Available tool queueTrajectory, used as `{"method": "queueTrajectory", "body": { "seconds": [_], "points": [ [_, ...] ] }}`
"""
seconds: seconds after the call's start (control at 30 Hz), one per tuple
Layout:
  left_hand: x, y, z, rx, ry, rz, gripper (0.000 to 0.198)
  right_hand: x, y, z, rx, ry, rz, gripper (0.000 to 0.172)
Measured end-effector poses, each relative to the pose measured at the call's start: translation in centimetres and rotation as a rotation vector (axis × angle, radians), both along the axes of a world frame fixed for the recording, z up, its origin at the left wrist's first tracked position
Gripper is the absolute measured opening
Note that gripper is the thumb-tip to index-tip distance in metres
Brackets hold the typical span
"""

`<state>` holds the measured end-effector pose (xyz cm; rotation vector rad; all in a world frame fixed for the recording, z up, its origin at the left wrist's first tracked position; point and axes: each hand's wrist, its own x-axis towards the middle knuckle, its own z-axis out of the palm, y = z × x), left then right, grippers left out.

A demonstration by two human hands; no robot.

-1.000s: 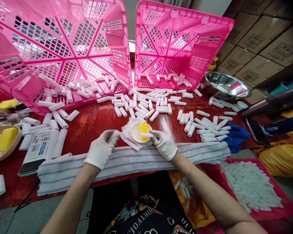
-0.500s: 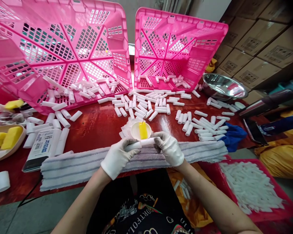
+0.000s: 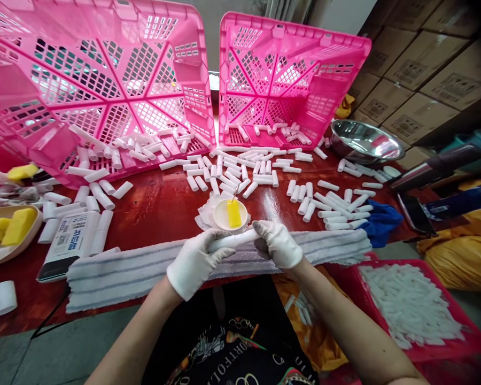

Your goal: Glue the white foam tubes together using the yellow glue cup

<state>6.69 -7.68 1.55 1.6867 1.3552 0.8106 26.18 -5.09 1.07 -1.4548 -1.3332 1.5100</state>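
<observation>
Both hands wear white gloves. My left hand (image 3: 192,259) and my right hand (image 3: 277,243) grip the two ends of one white tube (image 3: 234,240), held level just above the striped grey towel (image 3: 120,270) along the table's front edge. Right behind the tube stands a small white dish (image 3: 224,211) holding a yellow sponge (image 3: 234,213) and a thin stick, on a pile of white paper. Several loose white tubes (image 3: 240,174) lie scattered on the red table (image 3: 160,206) beyond.
Two pink baskets (image 3: 100,85) (image 3: 284,75) lie tipped on their sides at the back, tubes spilling out. A steel bowl (image 3: 366,141) and blue cloth (image 3: 379,222) sit right. A red tray (image 3: 409,315) of white tubes is lower right. Yellow sponges (image 3: 8,227) lie left.
One second ago my hands were apart, the right holding a tube at the dish. Since then the left hand has come in and both grip the tube, drawn slightly nearer me.
</observation>
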Motion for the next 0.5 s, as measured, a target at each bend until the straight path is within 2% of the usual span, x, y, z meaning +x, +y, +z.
{"method": "queueTrajectory", "body": {
  "seconds": [0.07, 0.13, 0.2, 0.3, 0.37, 0.43, 0.5],
  "points": [
    [0.2, 0.0, 0.0, 0.037, 0.067, 0.03, 0.028, -0.6, 0.0, 0.0, 0.101, -0.137, -0.037, 0.044],
    [0.3, 0.1, -0.2, 0.015, 0.11, 0.115, 0.034, -1.0, -0.2, 0.0, 0.285, -0.301, -0.084, 0.04],
    [0.6, 0.3, -0.4, -0.05, 0.109, 0.213, 0.044, -1.0, -0.6, -0.2, 0.501, -0.456, -0.033, 0.04],
    [1.4, 0.5, -0.8, -0.127, 0.129, 0.246, 0.049, -0.5, -1.3, -0.7, 0.876, -0.712, 0.088, 0.045],
    [2.3, 0.3, -1.1, -0.109, 0.172, 0.258, 0.049, -0.4, -1.6, -1.2, 1.041, -0.828, 0.065, 0.047],
    [3.5, -0.4, -1.2, -0.05, 0.211, 0.296, 0.048, -0.7, -1.9, -1.5, 1.043, -0.854, -0.018, 0.048],
    [4.9, -1.2, -1.1, 0.035, 0.234, 0.331, 0.047, -1.1, -2.2, -1.6, 0.877, -0.794, -0.094, 0.05]
  ]
}}
